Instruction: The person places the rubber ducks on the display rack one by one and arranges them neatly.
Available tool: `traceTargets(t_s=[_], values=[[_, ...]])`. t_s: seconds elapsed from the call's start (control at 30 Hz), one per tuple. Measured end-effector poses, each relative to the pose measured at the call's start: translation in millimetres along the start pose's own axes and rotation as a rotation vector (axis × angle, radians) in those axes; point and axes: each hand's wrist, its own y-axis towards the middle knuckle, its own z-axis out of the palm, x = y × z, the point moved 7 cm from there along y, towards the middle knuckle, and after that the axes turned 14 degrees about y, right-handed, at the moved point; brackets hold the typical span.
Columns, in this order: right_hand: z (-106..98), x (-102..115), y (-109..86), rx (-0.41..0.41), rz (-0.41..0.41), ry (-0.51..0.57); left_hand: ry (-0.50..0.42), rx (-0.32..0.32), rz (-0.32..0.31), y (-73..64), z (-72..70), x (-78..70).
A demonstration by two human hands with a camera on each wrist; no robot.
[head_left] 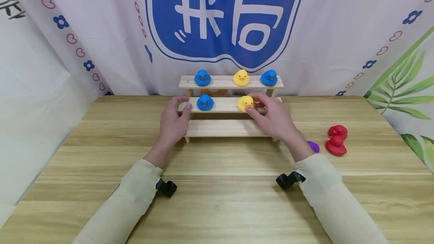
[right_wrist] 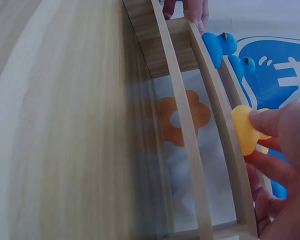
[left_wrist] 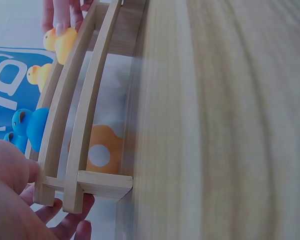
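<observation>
A three-step wooden rack (head_left: 227,128) stands at the back of the table. My left hand (head_left: 173,120) grips the left end of its middle step, thumb on top and fingers behind. On that step, my right hand (head_left: 275,116) pinches a yellow duck (head_left: 245,103) between thumb and fingers. A blue duck (head_left: 205,102) sits on the same step, near my left thumb. Along the top step are a blue duck (head_left: 202,78), a yellow duck (head_left: 241,78) and another blue duck (head_left: 269,78). The bottom step holds no duck.
Two red ducks (head_left: 336,146) lie on the table to the right. A purple duck (head_left: 313,147) is partly hidden by my right forearm. Behind the rack hangs a printed cloth (head_left: 118,48) with a blue emblem.
</observation>
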Motion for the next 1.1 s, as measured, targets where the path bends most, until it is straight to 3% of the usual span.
traceTargets(t_s=[0.17,0.57,0.7,0.87,1.1], values=[[5,5,3.9,-0.006,0.017,-0.085,0.000,0.003,-0.003,0.4,-0.1,1.0],[4,8,7.0,0.003,0.104,-0.094,-0.002,0.004,-0.002,0.4,-1.3,-0.2],[0,5,6.0,0.021,0.138,-0.066,-0.005,0.008,0.002,0.5,-0.1,-1.0],[-6,0,4.0,0.045,0.121,-0.019,-0.006,0.012,0.003,0.8,0.3,-1.7],[-14,-11,-3.0,0.077,0.099,0.139,0.000,0.016,-0.010,-1.2,0.3,-0.4]])
